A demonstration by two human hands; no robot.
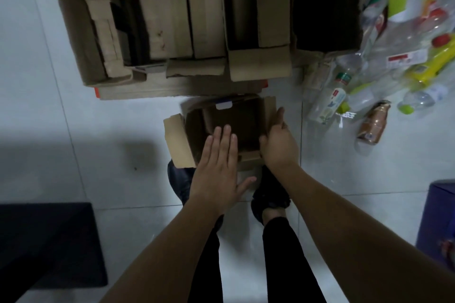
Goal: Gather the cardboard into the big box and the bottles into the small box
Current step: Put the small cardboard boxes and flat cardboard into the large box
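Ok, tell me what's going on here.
A person stands over the small box on the floor. The right hand grips its right wall; the left hand is open and flat at its near side. The box looks empty. Cardboard is stacked in the big box behind; bottles lie on the floor to the right.

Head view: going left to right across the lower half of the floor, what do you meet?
Dark mat → left hand, flat over the small box → right hand, gripping that box's right wall → brown bottle → purple object at the edge.
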